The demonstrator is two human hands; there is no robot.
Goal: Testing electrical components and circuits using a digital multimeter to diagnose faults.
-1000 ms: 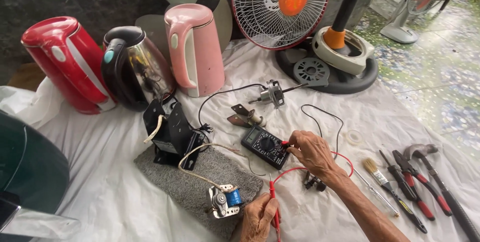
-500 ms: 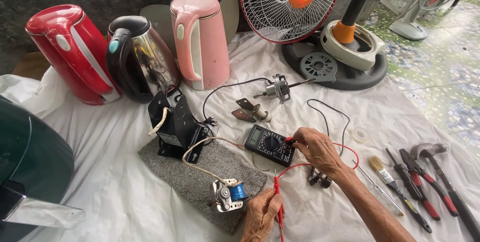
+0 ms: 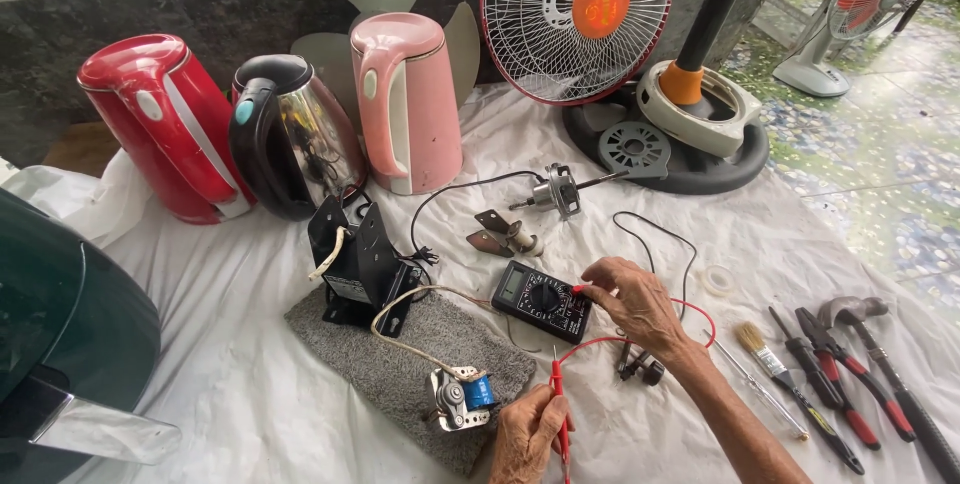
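The person's right hand (image 3: 632, 299) rests on a black multimeter (image 3: 543, 299), fingertips pinched on its right edge where a red lead (image 3: 640, 339) plugs in. The left hand (image 3: 528, 434), nearer the camera, is closed around a red test probe (image 3: 556, 394) held upright, just right of a small motor with a blue coil (image 3: 460, 399) on a grey mat (image 3: 400, 364). Beyond the hands stand three kettles: red (image 3: 165, 124), black (image 3: 290, 134) and pink (image 3: 405, 99); right of the right hand lie a brush (image 3: 750, 339) and red-handled pliers (image 3: 850, 389).
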